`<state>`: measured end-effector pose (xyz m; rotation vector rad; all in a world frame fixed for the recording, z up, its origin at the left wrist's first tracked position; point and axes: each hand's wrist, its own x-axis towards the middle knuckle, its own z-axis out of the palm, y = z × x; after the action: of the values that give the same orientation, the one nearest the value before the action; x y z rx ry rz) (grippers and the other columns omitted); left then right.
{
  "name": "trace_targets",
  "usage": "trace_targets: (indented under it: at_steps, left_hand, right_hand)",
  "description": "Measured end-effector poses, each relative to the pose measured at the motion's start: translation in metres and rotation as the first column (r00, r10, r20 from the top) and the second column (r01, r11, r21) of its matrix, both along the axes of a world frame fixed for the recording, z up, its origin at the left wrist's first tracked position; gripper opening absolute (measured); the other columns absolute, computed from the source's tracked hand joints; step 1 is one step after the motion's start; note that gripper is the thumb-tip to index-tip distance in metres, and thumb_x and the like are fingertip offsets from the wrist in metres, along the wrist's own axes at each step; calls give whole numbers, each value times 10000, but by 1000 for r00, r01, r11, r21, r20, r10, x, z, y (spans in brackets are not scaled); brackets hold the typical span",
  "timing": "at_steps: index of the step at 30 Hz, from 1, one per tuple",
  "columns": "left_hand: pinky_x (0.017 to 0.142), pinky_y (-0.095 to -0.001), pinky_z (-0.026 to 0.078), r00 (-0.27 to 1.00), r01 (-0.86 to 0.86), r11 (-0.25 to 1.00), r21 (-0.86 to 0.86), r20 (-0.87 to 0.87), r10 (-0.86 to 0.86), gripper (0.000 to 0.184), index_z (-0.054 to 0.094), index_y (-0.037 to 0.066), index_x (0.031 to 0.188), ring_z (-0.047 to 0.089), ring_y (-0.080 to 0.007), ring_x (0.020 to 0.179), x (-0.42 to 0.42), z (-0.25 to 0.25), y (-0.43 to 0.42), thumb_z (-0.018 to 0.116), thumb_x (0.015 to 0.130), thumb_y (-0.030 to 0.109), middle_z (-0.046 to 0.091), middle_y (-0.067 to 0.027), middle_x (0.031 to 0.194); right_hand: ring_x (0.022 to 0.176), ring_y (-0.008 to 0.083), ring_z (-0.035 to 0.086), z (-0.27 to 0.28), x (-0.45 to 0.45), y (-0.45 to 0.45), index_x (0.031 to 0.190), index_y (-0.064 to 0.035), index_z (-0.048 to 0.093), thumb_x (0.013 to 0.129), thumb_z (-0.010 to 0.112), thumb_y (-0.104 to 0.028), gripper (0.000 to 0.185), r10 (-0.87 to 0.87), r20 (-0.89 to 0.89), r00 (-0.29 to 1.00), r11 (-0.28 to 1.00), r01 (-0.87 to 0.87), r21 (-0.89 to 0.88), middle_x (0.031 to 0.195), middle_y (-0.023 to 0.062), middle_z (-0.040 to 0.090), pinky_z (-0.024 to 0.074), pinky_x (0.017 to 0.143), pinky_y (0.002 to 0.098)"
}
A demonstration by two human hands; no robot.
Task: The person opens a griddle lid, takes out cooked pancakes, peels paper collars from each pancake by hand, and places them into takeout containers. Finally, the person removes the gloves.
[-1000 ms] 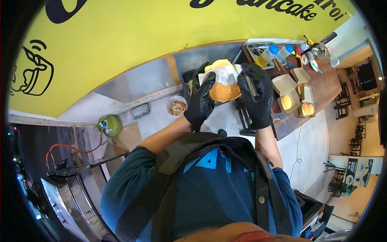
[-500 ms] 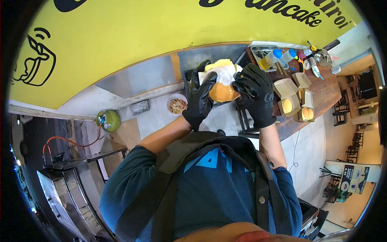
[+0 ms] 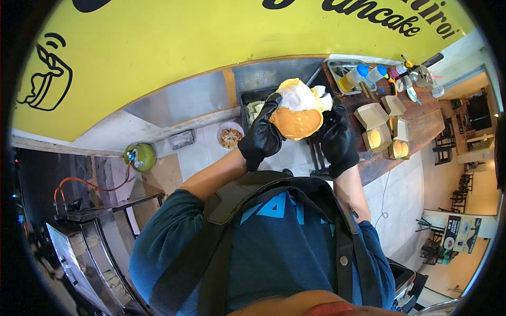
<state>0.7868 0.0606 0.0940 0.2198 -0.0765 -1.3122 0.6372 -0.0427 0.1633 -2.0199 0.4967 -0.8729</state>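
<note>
Both my hands wear black gloves. My left hand (image 3: 263, 129) grips the left side of a folded pancake (image 3: 297, 125), its browned face turned to me and a paler yellow part behind. A white layer (image 3: 298, 99) lies across the yellow part; whether it is cream or paper, I cannot tell. At the pancake's right edge, my right hand (image 3: 338, 139) has its fingers closed on a crumpled white piece that looks like paper (image 3: 323, 98). Its fingertips are partly hidden.
Below the pancake stands a dark bin (image 3: 247, 100) with pale scraps. A bowl of food scraps (image 3: 230, 136) is on the floor. To the right, a wooden table (image 3: 427, 118) bears open boxes (image 3: 377, 116) with pancakes, and squeeze bottles (image 3: 353, 78). A green gas cylinder (image 3: 141, 157) stands left.
My right hand has moved off the pancake's face to its right edge, and the white piece now sticks out there. More of the pancake and its white layer shows.
</note>
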Motion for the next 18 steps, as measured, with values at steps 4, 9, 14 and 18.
trace_targets:
  at_steps: [4,9,14,18]
  left_hand:
    - [1026,-405,448,996,-45,998,-35,80,47,390,454,92,1330,550,-239,1189,-2,5,2,520,973,235,554,-94,1284]
    - [1021,-401,452,960,-166,986,24,231,156,376,458,85,1325,545,-237,1196,-9,15,8,514,976,215,557,-115,1288]
    - [1019,-401,453,992,123,992,3,-8,-123,424,460,96,1328,550,-225,1188,0,3,4,523,971,314,565,-108,1277]
    - [999,-419,464,969,246,954,171,-67,-238,457,465,99,1330,558,-226,1173,-1,-8,-5,504,971,378,566,-99,1281]
  right_hand:
    - [993,193,610,1,20,14,1212,7,533,902,621,-152,360,-98,355,930,513,-259,818,1107,118,637,475,820,320]
    - [961,179,615,-3,10,12,1218,9,577,930,579,-170,339,-46,-84,995,926,74,370,1062,121,657,463,838,308]
    - [1024,199,623,-37,-4,-7,1249,-19,572,933,551,-144,340,-56,-33,998,991,59,118,1090,128,665,490,860,315]
    - [1002,204,638,-30,1,-3,1217,-16,592,929,571,-180,332,-75,74,994,806,17,591,1107,129,655,523,830,321]
